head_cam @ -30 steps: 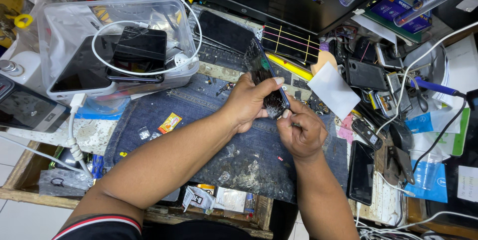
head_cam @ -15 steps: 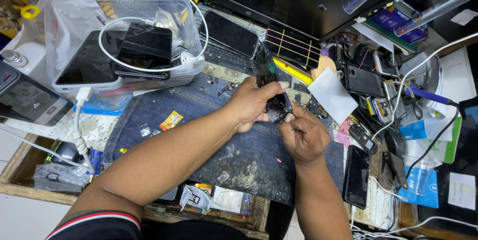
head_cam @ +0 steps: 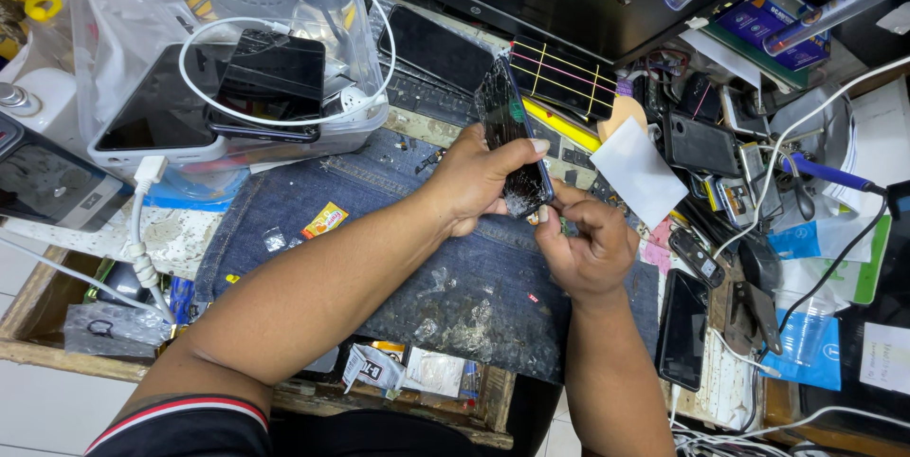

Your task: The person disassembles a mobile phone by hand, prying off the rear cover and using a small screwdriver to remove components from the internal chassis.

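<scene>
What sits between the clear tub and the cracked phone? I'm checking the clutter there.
In the head view, a keyboard with a dark phone lying on it fills the stretch between the tub and the cracked phone.

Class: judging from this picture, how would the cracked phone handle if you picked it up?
The cracked phone probably stays stiff, being a thin flat slab. Its shattered glass looks fragile and may shed shards. The left hand grips its edges, suggesting slipperiness.

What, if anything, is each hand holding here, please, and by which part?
The left hand grips a cracked black phone around its lower half. The right hand pinches the phone's shattered bottom corner.
</scene>
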